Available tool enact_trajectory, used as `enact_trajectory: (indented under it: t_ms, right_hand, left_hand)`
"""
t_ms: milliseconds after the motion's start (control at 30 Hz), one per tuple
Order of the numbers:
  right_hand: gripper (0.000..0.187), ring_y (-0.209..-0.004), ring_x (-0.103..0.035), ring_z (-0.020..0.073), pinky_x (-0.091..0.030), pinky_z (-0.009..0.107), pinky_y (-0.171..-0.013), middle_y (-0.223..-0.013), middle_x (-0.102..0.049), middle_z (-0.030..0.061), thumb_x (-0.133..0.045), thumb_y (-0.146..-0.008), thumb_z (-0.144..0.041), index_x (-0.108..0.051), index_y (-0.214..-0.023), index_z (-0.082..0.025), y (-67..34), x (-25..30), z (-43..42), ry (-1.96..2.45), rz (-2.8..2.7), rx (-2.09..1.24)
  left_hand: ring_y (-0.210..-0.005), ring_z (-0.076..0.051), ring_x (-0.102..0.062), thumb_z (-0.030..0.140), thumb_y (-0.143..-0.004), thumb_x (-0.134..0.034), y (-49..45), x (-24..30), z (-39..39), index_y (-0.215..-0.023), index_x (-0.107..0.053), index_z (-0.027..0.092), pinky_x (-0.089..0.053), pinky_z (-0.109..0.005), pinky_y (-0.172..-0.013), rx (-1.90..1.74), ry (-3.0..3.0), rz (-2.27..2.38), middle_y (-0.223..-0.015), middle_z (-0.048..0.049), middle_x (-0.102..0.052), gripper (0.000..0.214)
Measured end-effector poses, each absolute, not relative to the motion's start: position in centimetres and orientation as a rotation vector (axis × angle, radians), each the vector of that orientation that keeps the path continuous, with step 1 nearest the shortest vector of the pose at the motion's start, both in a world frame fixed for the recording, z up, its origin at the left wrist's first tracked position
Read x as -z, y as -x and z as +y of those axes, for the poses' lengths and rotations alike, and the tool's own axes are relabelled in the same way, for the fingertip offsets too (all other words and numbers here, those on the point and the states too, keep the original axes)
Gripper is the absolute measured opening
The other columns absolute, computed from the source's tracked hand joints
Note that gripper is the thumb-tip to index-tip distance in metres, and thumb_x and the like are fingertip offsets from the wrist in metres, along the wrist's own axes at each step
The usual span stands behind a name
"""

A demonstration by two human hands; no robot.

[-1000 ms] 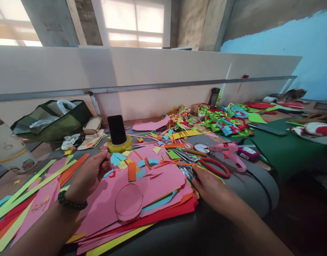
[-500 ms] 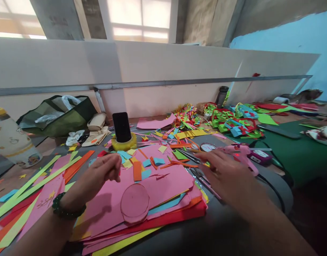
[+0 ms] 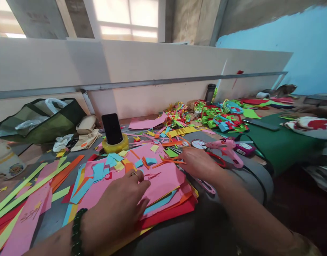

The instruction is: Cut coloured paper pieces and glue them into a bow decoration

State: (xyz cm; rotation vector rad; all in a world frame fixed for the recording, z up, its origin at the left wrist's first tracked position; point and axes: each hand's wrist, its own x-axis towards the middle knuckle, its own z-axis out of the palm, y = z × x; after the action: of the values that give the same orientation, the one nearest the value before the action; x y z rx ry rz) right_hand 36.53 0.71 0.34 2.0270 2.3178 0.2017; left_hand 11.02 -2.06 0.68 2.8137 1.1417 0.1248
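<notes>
My left hand, with a ring and a dark bead bracelet, lies over a stack of coloured paper whose top sheet is pink. Its fingers are apart and slightly bent, and nothing shows in them. The round pink disc is hidden from view here. Over the stack's right edge, my right hand has its fingers drawn together beside orange paper strips and metal blades. What its fingertips grip, if anything, is covered. Red scissor handles and pink-handled scissors show by this hand.
A pink glue gun lies to the right with its cord. Behind the stack, a phone leans in a yellow tape roll. Long paper strips lie at left, near a bottle. Woven coloured paper pieces are heaped at back right.
My left hand has come down onto the stack from a raised curl, spreading its fingers. My right hand has moved left and its fingers have drawn together. The view has turned right.
</notes>
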Motion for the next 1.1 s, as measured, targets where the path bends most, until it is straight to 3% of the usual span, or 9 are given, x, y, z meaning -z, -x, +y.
enact_trajectory:
  t_ms: [133, 300, 400, 533, 700, 867, 1100]
  right_hand:
    - [0.019, -0.081, -0.064, 0.0254, -0.042, 0.028, -0.062, -0.082, -0.070, 0.0136, -0.054, -0.073, -0.016, -0.072, -0.079, -0.015, -36.6, 1.1, 1.6, -2.067, 2.286, -0.185]
    - [0.022, -0.088, -0.062, 0.0208, -0.041, 0.025, -0.066, -0.092, -0.069, 0.0073, -0.050, -0.082, -0.025, -0.069, -0.091, -0.021, -36.8, 0.9, 2.1, -2.069, 2.452, -0.219]
    - [0.022, -0.088, -0.061, 0.0205, -0.041, 0.025, -0.067, -0.091, -0.070, 0.0063, -0.052, -0.083, -0.034, -0.069, -0.090, -0.022, -36.0, 1.3, 3.4, -2.042, 2.562, -0.217]
    - [0.017, -0.080, -0.061, 0.0179, -0.041, 0.024, -0.067, -0.081, -0.069, 0.0054, -0.057, -0.082, -0.029, -0.069, -0.076, -0.019, -35.4, 1.6, 5.0, -2.094, 2.648, -0.222]
    - [0.025, -0.078, -0.058, 0.0137, -0.042, 0.022, -0.068, -0.094, -0.064, 0.0079, -0.041, -0.093, -0.027, -0.063, -0.094, -0.015, -35.6, -0.3, 3.4, -2.364, 2.741, -0.380]
    - [0.016, -0.077, -0.061, 0.0157, -0.040, 0.023, -0.064, -0.086, -0.064, 0.0061, -0.048, -0.085, -0.013, -0.064, -0.084, -0.016, -34.0, -0.5, 0.4, -1.852, 2.658, -0.228]
    - [0.022, -0.076, -0.064, 0.0221, -0.041, 0.026, -0.059, -0.083, -0.067, 0.0119, -0.047, -0.088, -0.017, -0.066, -0.080, -0.012, -32.4, 1.5, 1.2, -1.734, 2.414, -0.190]
  left_hand:
    - [-0.088, -0.024, -0.058, 0.027, -0.084, -0.049, -12.4, 0.9, -1.3, -0.097, -0.064, 0.020, -0.049, -0.037, -0.071, -0.251, -2.845, 1.056, -0.098, -0.0085, -0.061, 0.020]
    - [-0.075, -0.020, -0.057, 0.029, -0.090, -0.040, -12.2, 2.7, -0.9, -0.081, -0.061, 0.021, -0.046, -0.032, -0.064, -0.332, -2.761, 1.067, -0.083, -0.0053, -0.061, 0.024]
    - [-0.080, -0.020, -0.057, 0.027, -0.090, -0.040, -12.0, 3.5, -0.7, -0.088, -0.061, 0.020, -0.046, -0.032, -0.067, -0.378, -2.761, 1.076, -0.092, -0.0077, -0.060, 0.022]
    - [-0.091, -0.022, -0.055, 0.025, -0.088, -0.045, -12.0, 4.0, -0.5, -0.092, -0.061, 0.021, -0.045, -0.035, -0.077, -0.476, -2.793, 1.005, -0.102, -0.0085, -0.061, 0.017]
    - [-0.092, -0.023, -0.054, 0.025, -0.089, -0.046, -11.9, 4.2, -0.5, -0.090, -0.062, 0.020, -0.043, -0.038, -0.080, -0.462, -2.824, 0.989, -0.095, -0.0076, -0.063, 0.017]
    - [-0.089, -0.023, -0.055, 0.025, -0.090, -0.042, -12.1, 4.0, -0.6, -0.089, -0.062, 0.018, -0.042, -0.040, -0.079, -0.387, -2.890, 1.029, -0.093, -0.0093, -0.063, 0.021]
    - [-0.081, -0.023, -0.059, 0.025, -0.091, -0.039, -12.4, 3.7, -0.9, -0.083, -0.062, 0.016, -0.041, -0.040, -0.077, -0.266, -3.029, 1.033, -0.087, -0.0089, -0.066, 0.026]
